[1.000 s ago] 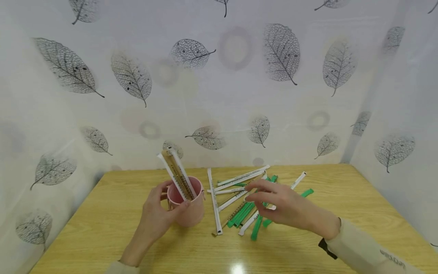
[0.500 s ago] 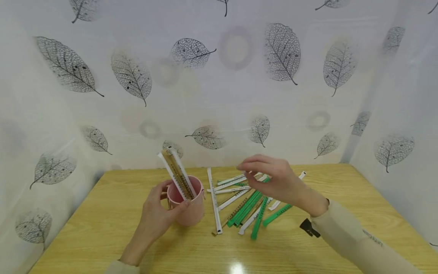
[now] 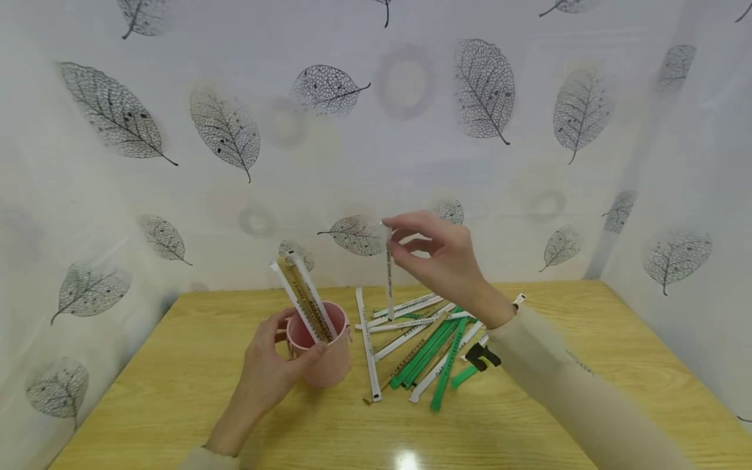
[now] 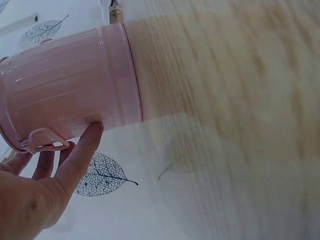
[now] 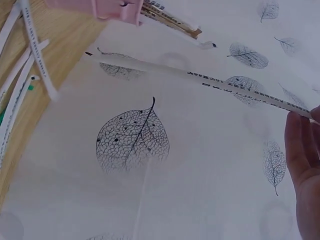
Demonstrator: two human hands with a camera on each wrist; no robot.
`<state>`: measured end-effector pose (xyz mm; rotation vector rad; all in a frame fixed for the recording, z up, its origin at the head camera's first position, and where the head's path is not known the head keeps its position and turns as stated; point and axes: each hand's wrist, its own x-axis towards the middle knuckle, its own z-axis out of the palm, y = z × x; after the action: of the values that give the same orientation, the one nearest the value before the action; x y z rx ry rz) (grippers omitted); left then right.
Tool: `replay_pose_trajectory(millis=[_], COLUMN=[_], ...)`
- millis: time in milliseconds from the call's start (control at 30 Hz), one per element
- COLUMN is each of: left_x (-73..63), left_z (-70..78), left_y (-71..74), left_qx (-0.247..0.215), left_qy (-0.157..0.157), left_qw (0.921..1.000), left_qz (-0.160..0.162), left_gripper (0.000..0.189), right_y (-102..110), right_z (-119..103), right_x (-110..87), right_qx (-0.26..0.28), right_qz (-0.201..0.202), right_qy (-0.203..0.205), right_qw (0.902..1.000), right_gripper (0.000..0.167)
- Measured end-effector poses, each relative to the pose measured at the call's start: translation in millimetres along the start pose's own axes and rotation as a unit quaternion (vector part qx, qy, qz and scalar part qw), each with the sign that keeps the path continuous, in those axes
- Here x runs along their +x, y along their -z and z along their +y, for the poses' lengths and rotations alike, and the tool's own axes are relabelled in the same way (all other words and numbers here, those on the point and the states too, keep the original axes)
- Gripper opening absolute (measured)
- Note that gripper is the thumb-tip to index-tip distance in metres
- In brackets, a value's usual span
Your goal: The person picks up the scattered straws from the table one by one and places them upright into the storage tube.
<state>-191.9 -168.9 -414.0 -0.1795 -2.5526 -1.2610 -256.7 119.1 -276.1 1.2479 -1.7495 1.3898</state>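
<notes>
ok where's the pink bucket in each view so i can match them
Head: pink bucket, lower half, left of centre.
Left wrist: pink bucket, upper left, sideways, reaching the left edge.
Right wrist: pink bucket, top edge, left of centre, partly cut off.
Shared landmark: leaf-print backdrop.

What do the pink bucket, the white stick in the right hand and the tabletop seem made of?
Pink bucket: probably glossy painted metal, from its sheen and ribbed wall; plastic is possible.
White stick: apparently a wrapper, paper or thin plastic, with printed lettering; any contents are hidden.
Tabletop: wood or wood-look laminate, by its grain; a bright glare suggests a smooth finish.
</notes>
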Motion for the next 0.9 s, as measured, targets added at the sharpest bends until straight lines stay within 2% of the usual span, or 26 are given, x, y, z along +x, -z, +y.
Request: replay_pose_trajectory(millis=[167,433,600,900], left_x=[1.0,0.3,1.3,2.4], left_z=[0.8,2.2,2.7,0.8], left_y=[-0.8,-0.8,-0.8,-2.8], left_qx=[-0.002,-0.003,0.0,0.003], left_qy=[0.004,0.015,0.009,0.0], left_qw=[1.0,0.9999,1.0,1.0], left_qz=[0.001,-0.002,0.0,0.007], left_gripper=[0.079,0.08,0.079,0.077], right_y=[-13.0,-34.7,-48.6,-64.2], right_z=[4.6,4.1,4.3,20.2], right_x=[15.3,31.7,32.0,20.1], right_qx=[0.024,0.066,0.068,0.054], right_qz=[0.047,0.085,0.059,0.021], right_qy=[-0.022,-0.048,-0.047,-0.046], right_qw=[0.9984,0.9931,0.9948,0.9973], right_gripper=[0.032,0.032,0.031,0.027])
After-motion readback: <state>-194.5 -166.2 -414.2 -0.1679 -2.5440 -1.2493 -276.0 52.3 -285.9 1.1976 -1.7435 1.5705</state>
